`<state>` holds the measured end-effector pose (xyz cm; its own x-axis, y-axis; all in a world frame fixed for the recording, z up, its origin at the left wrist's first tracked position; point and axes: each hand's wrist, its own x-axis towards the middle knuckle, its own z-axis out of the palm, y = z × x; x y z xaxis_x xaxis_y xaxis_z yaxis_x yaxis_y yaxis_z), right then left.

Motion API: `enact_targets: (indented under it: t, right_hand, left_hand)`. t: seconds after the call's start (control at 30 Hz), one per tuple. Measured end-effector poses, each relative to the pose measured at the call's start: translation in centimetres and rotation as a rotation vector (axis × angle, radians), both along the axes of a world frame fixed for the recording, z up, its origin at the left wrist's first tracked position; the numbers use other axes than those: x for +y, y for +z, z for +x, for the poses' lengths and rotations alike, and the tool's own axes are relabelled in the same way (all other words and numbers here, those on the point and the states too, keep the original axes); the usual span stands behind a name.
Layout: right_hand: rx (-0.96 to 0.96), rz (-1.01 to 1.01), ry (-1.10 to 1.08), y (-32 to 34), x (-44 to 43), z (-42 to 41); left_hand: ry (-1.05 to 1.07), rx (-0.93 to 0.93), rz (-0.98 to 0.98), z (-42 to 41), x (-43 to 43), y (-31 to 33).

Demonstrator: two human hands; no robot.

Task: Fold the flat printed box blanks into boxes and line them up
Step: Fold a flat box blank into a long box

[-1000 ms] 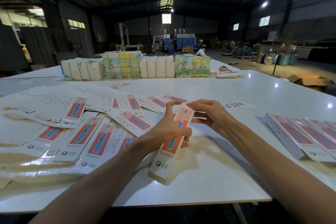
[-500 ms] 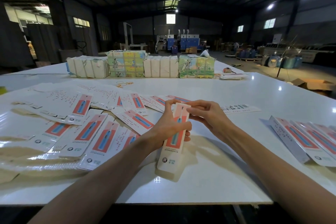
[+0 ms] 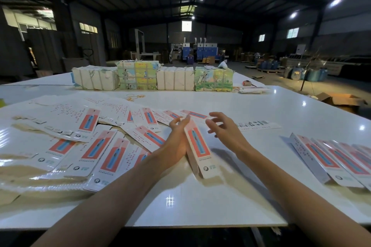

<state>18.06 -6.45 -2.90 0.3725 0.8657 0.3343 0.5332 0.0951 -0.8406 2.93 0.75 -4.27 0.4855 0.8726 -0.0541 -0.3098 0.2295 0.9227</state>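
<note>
against the left hand (image 3: pixel 177 143) leans the folded box (image 3: pixel 198 147), right hand (image 3: pixel 225 132) apart.

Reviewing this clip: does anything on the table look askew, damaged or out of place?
The flat blanks on the left lie fanned and overlapping at mixed angles, not stacked. The far-left white bundle seems to have torn wrapping. The folded boxes on the right sit in a tidy row.

Right fingers (image 3: pixel 216 115) off the box (image 3: pixel 197 145)
</note>
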Motion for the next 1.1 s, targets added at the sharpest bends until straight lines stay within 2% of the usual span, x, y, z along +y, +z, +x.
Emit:
enact_targets:
  t: [0.07,0.13,0.2,0.27,0.33,0.43,0.47,0.53,0.6,0.73,0.87,0.97,1.1]
  right_hand:
    - [-0.149,-0.073,-0.014,0.5,-0.4,-1.1]
    - [-0.292,-0.131,0.022,0.1,-1.0,-2.5]
    - [-0.457,-0.148,0.039,-0.7,-1.5,-3.6]
    - [-0.502,-0.150,-0.011,-1.1,-2.2,-3.7]
    - [-0.486,-0.178,-0.064,-1.1,-3.2,-3.1]
    - [-0.551,-0.285,-0.171,-1.3,-4.8,-0.6]
    - [-0.605,-0.325,-0.219,-1.4,-5.3,0.5]
    - [-0.696,-0.392,-0.318,-1.5,-6.0,2.7]
    - [-0.763,-0.459,-0.413,-1.8,-6.7,4.6]
    - [-0.968,-0.614,-0.613,-2.2,-8.6,7.4]
    - [-1.094,-0.671,-0.710,-1.9,-11.2,9.8]
    - [-1.126,-0.731,-0.758,-1.7,-12.5,10.8]
    - [-1.125,-0.798,-0.828,-1.4,-13.1,11.5]
  left_hand:
    - [-0.048,-0.146,-0.077,-0.4,-0.1,0.4]
    - [-0.107,-0.197,-0.147,-0.7,-0.7,1.0]
    - [-0.187,-0.155,-0.135,-1.0,-1.2,1.6]
    - [-0.224,-0.022,-0.048,-1.3,-1.2,2.2]
    - [-0.194,0.320,0.182,-2.0,-0.6,2.4]
    - [0.105,1.102,0.755,-3.8,2.7,2.0]
    - [0.168,1.307,0.856,-4.5,3.9,1.9]
    - [0.195,1.578,0.836,-6.0,5.7,1.6]
    - [0.177,1.702,0.745,-7.0,6.6,1.2]
    - [0.148,1.776,0.723,-7.8,6.7,0.1]
    - [0.224,1.684,0.769,-7.8,6.8,-0.6]
    - [0.298,1.633,0.777,-7.6,6.7,-0.4]
    - [0.409,1.449,0.813,-7.7,5.8,0.8]
